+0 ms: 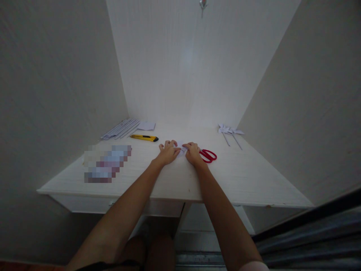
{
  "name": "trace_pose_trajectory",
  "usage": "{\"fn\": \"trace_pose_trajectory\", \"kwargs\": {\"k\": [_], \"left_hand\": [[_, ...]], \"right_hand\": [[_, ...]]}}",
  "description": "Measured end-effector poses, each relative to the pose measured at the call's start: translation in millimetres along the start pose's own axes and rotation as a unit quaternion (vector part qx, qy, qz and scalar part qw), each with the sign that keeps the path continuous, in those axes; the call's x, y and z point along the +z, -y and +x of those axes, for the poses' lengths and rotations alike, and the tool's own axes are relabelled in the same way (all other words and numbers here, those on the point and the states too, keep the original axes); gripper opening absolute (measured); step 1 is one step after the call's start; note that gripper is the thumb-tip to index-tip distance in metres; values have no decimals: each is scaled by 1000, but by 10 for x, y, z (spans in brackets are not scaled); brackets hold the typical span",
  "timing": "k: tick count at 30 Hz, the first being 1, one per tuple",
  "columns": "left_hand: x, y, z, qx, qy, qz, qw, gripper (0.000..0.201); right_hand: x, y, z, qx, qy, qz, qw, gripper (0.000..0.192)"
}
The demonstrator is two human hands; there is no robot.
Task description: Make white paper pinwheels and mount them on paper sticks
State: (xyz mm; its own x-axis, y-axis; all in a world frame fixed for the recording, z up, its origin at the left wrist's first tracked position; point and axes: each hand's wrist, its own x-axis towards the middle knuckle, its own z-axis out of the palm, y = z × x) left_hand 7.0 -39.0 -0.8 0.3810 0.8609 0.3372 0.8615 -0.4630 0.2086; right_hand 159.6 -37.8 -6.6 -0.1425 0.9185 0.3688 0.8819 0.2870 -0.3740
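Observation:
A small white piece of paper [181, 151] lies on the white desk [175, 180] between my hands, with folds or creases showing in it. My left hand [168, 153] grips its left side, the thumb on top and the other fingers bent and spread behind. On the opposite side, my right hand [193, 152] pinches the paper with thumb and forefinger. Scissors with red handles [208, 155] lie just right of my right hand, which hides their blades. To the left and farther back is a yellow utility knife [144, 138].
Rolled paper sticks [121, 129] lie at the back left beside a stack of paper squares [146, 125]. Paper pinwheels [229, 130] on sticks rest at the back right. A pixelated item [108, 163] is at the left. Walls enclose the desk on three sides.

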Motion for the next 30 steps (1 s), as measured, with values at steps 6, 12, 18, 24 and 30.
{"fn": "trace_pose_trajectory", "kwargs": {"k": [6, 12, 18, 24, 30], "left_hand": [[-12, -13, -5, -3, 5, 3, 1000, 32], [-20, -20, -7, -6, 12, 4, 1000, 32], [-6, -6, 3, 0, 11, -1, 1000, 32], [8, 18, 11, 8, 10, -11, 1000, 31], [-1, 12, 9, 12, 12, -15, 1000, 32]], "right_hand": [[-17, 8, -8, -3, 2, -2, 1000, 45], [-7, 5, -4, -2, 0, -9, 1000, 45], [13, -18, 8, 3, 0, 1, 1000, 44], [-1, -14, 10, 2, 5, -7, 1000, 45], [-4, -9, 1, 1, 2, -7, 1000, 46]]}}
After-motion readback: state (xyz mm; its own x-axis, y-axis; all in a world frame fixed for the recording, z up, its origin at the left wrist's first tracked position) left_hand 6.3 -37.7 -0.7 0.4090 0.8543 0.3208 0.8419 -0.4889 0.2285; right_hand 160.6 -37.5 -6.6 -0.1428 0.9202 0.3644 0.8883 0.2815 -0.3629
